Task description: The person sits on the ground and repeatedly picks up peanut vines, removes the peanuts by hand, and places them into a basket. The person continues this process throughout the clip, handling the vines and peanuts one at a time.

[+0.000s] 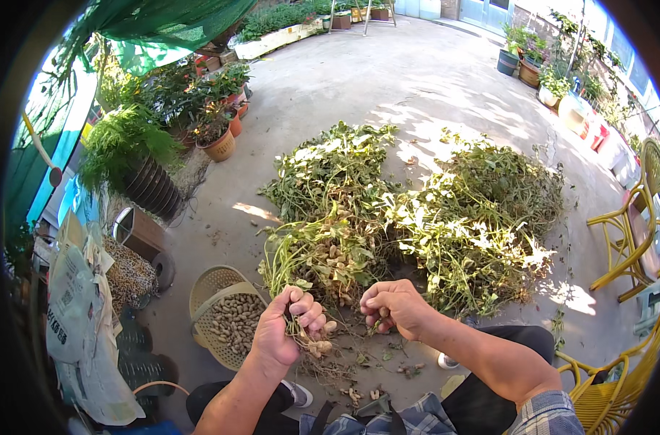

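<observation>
My left hand point(284, 324) is closed around the stems of a peanut plant point(278, 255), whose leafy tops spread up and away from the fist. Several peanut pods point(318, 345) and thin roots dangle below that fist. To its right, my right hand point(396, 310) has its fingers curled in on what looks like a peanut pod point(384, 312); the fingers partly hide it. Beside my left hand stands a handled plastic basket point(199, 315) with many shelled-on peanuts point(234, 321) in it. Beyond both hands lies a heap of uprooted peanut plants point(471, 217).
Loose pods point(355, 396) lie on the concrete ground point(308, 103) near my feet. Sacks point(80, 326) and a brown box point(142, 231) stand at left, potted plants point(218, 138) behind them. Yellow cane chairs point(629, 239) are at right.
</observation>
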The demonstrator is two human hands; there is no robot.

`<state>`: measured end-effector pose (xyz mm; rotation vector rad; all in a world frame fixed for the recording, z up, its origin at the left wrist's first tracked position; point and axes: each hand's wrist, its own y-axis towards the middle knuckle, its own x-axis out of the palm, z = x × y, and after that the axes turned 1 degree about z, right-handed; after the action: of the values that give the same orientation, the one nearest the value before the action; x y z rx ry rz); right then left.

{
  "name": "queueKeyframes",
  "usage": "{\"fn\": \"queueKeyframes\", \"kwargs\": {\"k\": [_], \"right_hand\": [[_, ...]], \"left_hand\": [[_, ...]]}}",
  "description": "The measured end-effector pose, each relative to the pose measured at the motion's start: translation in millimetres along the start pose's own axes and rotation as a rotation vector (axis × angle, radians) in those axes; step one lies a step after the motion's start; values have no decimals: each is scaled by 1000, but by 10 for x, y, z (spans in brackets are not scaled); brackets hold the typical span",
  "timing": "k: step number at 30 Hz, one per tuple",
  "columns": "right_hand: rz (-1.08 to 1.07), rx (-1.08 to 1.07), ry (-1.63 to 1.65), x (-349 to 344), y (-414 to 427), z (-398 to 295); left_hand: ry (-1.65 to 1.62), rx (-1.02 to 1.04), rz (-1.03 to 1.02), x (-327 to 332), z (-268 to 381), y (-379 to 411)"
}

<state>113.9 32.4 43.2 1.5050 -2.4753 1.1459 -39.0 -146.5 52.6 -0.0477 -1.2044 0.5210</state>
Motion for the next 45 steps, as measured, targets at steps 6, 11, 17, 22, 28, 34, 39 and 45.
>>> {"fn": "queueKeyframes", "kwargs": {"k": [6,11,17,22,28,34,39,45], "right_hand": [[-115,-72,-109,120,-6,269],[-198,-85,-262,211,-28,267],[-268,-30,-192,204,-29,239],[-191,-251,-141,215,-54,122],[-50,-442,-458,197,-57,106],[60,-606,-626,190,-24,157],[7,-644,-686,217,-50,93],[-142,-297,-338,158,-8,104]], "left_hand": [[-123,-37,1,86,-34,-12],[-88,-59,-35,74,-110,-8],[36,6,-14,133,-181,-12],[458,51,163,85,-111,-60],[691,86,100,131,-201,-74],[841,88,115,106,-243,-15],[890,132,110,-17,-293,2],[685,17,61,72,-327,-52]]}}
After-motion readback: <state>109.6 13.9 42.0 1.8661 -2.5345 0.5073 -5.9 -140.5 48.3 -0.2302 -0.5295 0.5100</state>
